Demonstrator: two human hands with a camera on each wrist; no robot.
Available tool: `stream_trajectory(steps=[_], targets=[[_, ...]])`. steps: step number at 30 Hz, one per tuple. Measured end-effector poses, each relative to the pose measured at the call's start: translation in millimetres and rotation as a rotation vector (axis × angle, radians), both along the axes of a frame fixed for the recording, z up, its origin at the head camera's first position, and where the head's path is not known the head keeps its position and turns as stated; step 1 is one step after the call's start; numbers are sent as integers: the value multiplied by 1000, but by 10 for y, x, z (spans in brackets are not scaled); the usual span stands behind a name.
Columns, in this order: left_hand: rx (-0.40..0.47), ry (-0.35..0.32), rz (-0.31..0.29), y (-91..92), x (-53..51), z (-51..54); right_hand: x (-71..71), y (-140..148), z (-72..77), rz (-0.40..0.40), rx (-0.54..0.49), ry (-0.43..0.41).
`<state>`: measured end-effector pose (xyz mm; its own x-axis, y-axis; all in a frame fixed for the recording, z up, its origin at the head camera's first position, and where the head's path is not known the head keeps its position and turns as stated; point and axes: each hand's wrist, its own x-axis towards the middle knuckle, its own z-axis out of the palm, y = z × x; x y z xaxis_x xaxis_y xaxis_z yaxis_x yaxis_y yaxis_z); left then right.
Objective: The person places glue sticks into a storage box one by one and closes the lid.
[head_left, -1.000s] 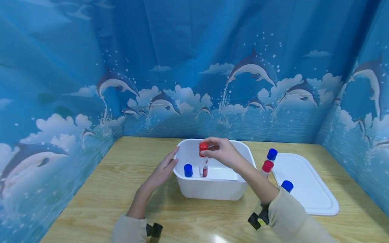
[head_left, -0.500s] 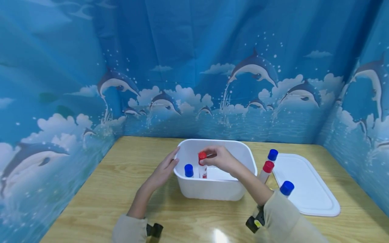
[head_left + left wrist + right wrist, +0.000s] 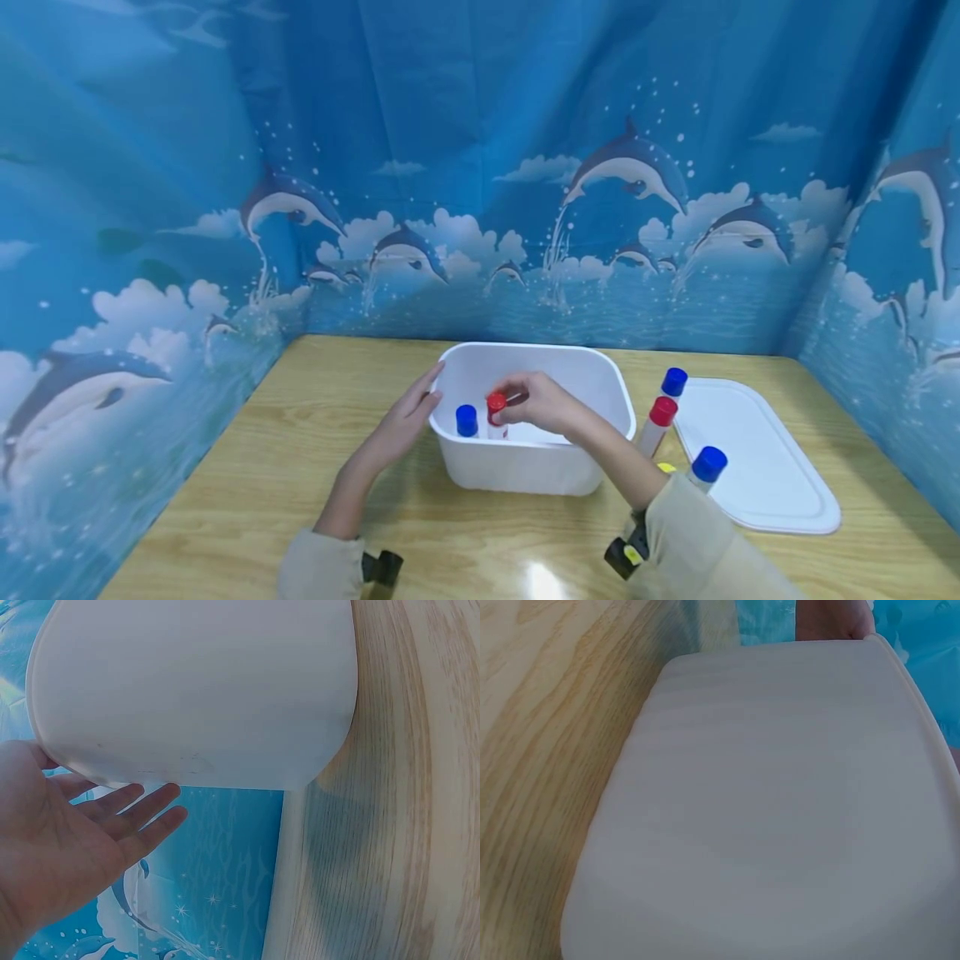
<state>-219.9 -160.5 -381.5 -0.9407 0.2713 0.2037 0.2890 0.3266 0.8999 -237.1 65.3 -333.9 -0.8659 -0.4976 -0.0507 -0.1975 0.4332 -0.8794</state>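
Note:
A white plastic bin stands on the table. My right hand reaches into it and pinches the red cap of an upright clear tube; the bin's front wall hides the tube's lower part. Just left of it in the bin stands a blue-capped tube. My left hand touches the bin's left side near the rim. In the left wrist view that hand has its fingers extended along the wall. The right wrist view shows mostly the bin's outer wall, with the right hand's work hidden.
Right of the bin stand a blue-capped tube, a red-capped tube and another blue-capped tube. A small yellow thing shows beside my right forearm. A white lid lies at the right; a dolphin-print curtain surrounds the table.
My right hand has lowered the red-capped tube deeper into the bin and slightly left, near the blue-capped one. The left hand has stayed on the bin's side.

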Motion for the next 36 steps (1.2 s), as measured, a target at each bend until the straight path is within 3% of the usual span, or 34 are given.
stream_trajectory(steps=[12,20,36], targets=[[-5,22,13,-13,11,19,-12,-3,-26,62,62,29],[7,-8,10,-22,9,18,-29,-12,-42,86,69,36],[7,10,3,4,-1,3,11,33,-5,75,110,69]])
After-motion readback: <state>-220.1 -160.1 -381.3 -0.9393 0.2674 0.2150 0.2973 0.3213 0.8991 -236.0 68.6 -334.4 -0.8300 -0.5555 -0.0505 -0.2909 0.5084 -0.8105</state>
